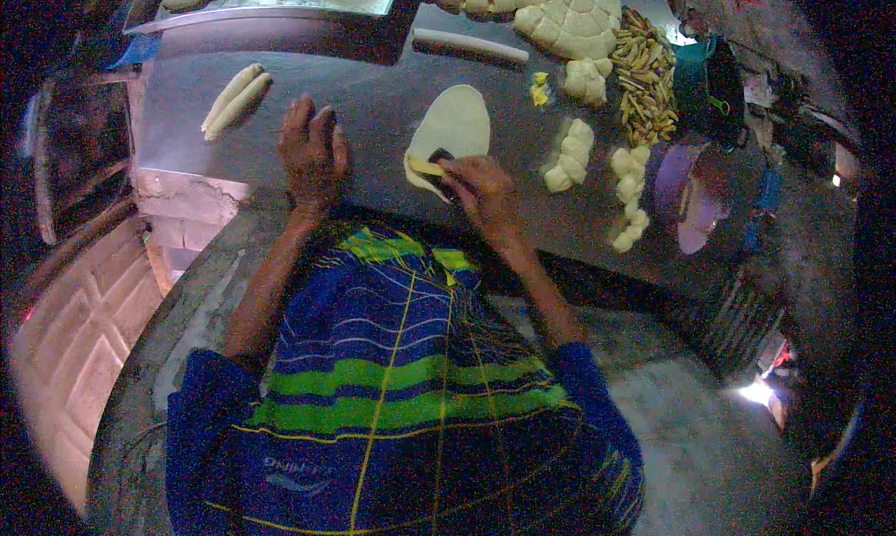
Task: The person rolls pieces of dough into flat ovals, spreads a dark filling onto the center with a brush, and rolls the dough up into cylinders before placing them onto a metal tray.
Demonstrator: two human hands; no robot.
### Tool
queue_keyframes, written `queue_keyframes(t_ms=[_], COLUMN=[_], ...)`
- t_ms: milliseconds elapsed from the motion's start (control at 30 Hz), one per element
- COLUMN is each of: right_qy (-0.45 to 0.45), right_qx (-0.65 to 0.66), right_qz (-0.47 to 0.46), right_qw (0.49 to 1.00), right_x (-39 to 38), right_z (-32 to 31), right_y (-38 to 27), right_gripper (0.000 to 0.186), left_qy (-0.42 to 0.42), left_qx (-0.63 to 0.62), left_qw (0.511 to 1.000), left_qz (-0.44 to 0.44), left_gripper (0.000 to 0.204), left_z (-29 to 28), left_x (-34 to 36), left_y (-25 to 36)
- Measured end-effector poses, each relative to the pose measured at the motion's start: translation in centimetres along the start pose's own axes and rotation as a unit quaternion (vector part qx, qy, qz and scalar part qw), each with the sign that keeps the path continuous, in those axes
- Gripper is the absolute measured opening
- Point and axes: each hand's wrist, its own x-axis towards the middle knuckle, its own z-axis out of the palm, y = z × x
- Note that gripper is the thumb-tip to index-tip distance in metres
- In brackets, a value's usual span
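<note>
My right hand (483,193) is closed at the near end of a flat oval of rolled dough (455,125). In its fingers is a small dark flat tool (441,154), whose exact kind I cannot make out. A pale yellow strip (425,166) shows against the tool, over the dough. My left hand (315,153) lies palm down on the table, fingers stretched and slightly apart, holding nothing. Two long dough rolls (235,101) lie side by side to its left.
Beyond the dough lie a pale rod (470,46) and a tray (271,18) with shaped dough. Cut dough pieces (571,18), a yellow lump (539,89), short dough lumps (569,155) and a heap of yellow-brown strips (646,83) fill the right side, beside a purple bowl (674,180).
</note>
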Motion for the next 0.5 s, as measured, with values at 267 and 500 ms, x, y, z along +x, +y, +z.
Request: queue_keyframes(t_ms=[267, 500], right_qy=[0.059, 0.123], right_qx=[-0.046, -0.046], right_qz=[0.036, 0.025], right_qw=[0.997, 0.991], right_x=[-3.7, -5.0], right_z=[1.0, 1.3], right_y=[2.5, 4.9], right_gripper=[0.044, 0.04], left_qy=[-0.014, -0.031], left_qx=[0.011, -0.094], left_qw=[0.999, 0.977], left_qz=[0.035, 0.188], left_gripper=[0.032, 0.03], left_z=[1.0, 4.0], left_x=[0.5, -1.6], left_y=[1.1, 0.8])
